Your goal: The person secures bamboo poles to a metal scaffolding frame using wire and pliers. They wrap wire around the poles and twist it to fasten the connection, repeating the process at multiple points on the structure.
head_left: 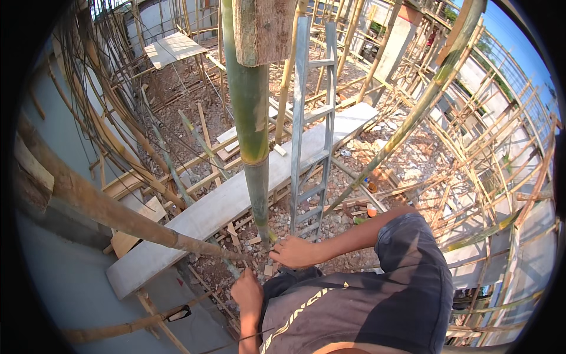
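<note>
Green bamboo pole [249, 118] stands near-upright, lower end apparently by right hand [293, 252].

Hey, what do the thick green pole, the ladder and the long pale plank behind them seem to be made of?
Green pole: bamboo, smooth-skinned, with a ringed joint partway down.
Ladder: bare metal, probably aluminium or galvanised steel, judging by its silvery-grey rails and dull sheen.
Long pale plank: perhaps wood or a coated board; its flat, chalky grey-white face shows no clear grain.
</note>
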Demonstrator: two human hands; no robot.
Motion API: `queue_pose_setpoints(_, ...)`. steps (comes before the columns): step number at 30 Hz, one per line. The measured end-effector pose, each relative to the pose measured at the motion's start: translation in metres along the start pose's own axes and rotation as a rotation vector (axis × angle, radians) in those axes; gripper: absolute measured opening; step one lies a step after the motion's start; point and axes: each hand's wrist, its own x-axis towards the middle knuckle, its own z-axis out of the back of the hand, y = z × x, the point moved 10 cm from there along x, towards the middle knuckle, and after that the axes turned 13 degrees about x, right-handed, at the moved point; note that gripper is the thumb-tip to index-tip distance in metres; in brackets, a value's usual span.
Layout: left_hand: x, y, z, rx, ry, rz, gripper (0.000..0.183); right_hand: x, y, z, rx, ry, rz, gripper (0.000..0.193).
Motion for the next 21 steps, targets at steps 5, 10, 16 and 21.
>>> queue_pose_setpoints(5, -0.005, 0.007, -0.012, -0.073, 0.073, -0.025, 0.025, -0.004, 0.018, 0.043, 0.145, 0.019, 0.117, 0.026)
queue_pose_setpoints(10, -0.009, 0.009, -0.022, -0.248, 0.185, -0.144, 0.028, 0.001, 0.015, 0.033, 0.057, 0.104, 0.203, 0.024)
queue_pose_setpoints(16, -0.020, 0.004, 0.009, -0.335, 0.118, -0.177, 0.024, 0.012, 0.024, 0.059, 0.028, 0.013, 0.192, 0.018)
queue_pose_setpoints(21, -0.028, 0.013, 0.019, -0.425, 0.107, -0.129, 0.021, 0.017, 0.029, 0.051, 0.260, 0.137, 0.186, 0.015)
